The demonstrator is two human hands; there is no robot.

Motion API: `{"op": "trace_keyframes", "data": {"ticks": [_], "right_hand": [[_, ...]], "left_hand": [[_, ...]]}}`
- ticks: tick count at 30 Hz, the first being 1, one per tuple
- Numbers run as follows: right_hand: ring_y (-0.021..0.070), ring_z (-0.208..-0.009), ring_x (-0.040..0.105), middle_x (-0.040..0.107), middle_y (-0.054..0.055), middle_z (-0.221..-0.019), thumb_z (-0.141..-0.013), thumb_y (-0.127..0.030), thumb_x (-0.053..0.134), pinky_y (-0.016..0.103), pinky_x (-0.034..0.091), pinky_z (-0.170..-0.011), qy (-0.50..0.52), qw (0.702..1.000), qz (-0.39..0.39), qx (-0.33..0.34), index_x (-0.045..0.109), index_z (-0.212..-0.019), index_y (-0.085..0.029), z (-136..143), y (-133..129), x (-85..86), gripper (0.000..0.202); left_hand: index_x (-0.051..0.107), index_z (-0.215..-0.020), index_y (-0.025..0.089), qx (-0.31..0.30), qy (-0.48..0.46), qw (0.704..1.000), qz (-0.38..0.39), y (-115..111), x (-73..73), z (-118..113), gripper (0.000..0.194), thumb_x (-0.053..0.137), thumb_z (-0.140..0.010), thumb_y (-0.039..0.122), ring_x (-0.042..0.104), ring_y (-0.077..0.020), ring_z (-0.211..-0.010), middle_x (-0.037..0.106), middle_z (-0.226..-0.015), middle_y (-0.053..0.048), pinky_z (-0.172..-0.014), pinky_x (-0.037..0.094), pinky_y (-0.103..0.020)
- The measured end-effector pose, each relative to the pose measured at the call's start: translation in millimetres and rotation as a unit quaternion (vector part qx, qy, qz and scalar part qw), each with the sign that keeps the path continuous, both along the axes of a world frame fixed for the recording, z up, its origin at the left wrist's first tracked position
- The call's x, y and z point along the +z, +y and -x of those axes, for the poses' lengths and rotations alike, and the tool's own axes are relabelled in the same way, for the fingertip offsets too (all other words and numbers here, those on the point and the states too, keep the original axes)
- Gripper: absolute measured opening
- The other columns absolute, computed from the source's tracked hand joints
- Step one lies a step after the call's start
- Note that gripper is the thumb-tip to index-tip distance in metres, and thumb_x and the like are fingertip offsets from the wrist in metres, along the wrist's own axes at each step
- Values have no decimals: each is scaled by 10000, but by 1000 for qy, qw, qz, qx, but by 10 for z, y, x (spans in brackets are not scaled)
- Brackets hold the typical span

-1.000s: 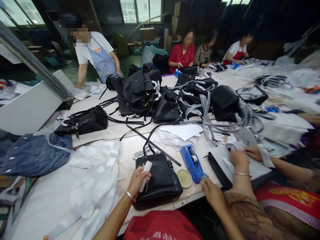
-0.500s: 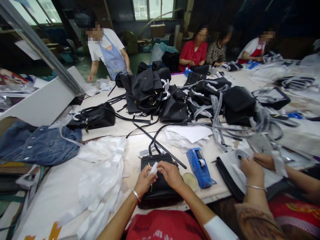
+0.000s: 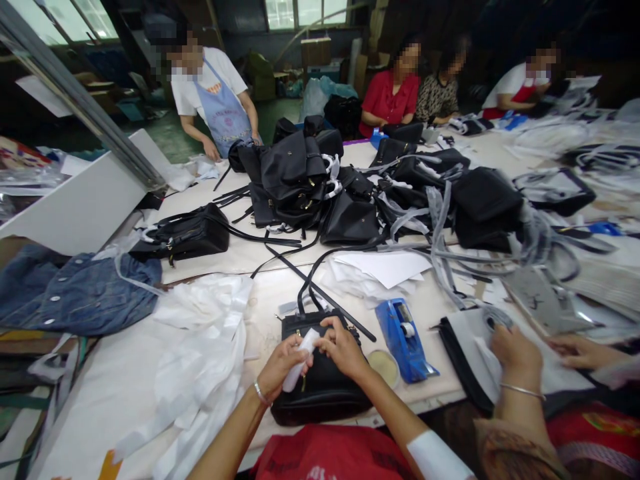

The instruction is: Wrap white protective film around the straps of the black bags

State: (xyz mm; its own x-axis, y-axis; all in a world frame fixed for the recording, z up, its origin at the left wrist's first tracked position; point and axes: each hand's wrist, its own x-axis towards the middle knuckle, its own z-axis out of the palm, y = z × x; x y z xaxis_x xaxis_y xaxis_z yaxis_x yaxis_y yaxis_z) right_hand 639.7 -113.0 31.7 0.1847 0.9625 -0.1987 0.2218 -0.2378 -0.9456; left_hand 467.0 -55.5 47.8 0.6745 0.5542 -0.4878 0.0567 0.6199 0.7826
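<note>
Currently: black bag pile (image 3: 295, 170), well beyond fingers. Black handbag (image 3: 333, 390), beneath fingers. Blue tape dispenser (image 3: 406, 340), right of fingers. Pale round disc (image 3: 385, 369), between right hand (image 3: 343, 347) and dispenser. White strip (image 3: 294, 377), clasped in curled fingers of left hand (image 3: 283, 368); right fingertips bent near upper end, pinching or touching, cannot tell.

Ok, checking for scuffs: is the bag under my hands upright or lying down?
The bag is lying down: front facing up, base toward you.

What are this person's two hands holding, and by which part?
The left hand holds a small white strip around its middle. The right hand has its fingertips by the upper end; whether they grip it cannot be told.
</note>
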Motion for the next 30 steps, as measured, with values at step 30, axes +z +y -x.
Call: {"op": "trace_keyframes", "data": {"ticks": [30], "right_hand": [[111, -593, 578, 620, 45, -889, -804, -372, 544, 212, 458, -463, 142, 982, 62, -105, 546, -1065, -172, 668, -200, -232, 329]], "left_hand": [[632, -1015, 133, 43, 2, 998, 56, -169, -146, 327, 453, 641, -761, 508, 594, -119, -651, 678, -859, -83, -615, 470, -229]]}}
